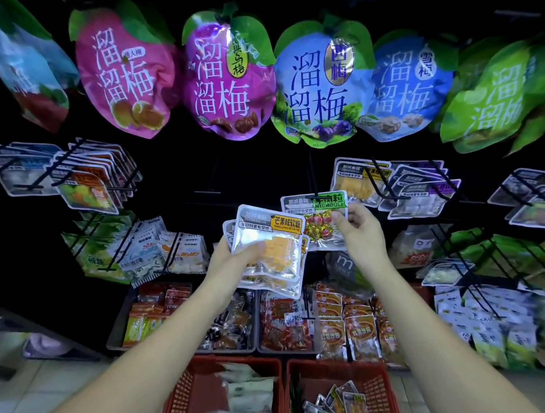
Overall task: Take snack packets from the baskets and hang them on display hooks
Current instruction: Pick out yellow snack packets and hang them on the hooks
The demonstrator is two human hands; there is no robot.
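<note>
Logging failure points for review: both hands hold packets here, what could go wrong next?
1. The right hand pinches the green-label packet by one edge at the hook; its hole could miss the tip and the packet drop.
2. The left hand holds several mango packets fanned loosely; one could slip out toward the red baskets below.

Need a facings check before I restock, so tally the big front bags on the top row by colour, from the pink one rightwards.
Pink bag: 1
Purple bag: 1
Blue bags: 2
Green bag: 1
Total: 5
More green shows behind the green bag, but it is too blurred to count.
</note>
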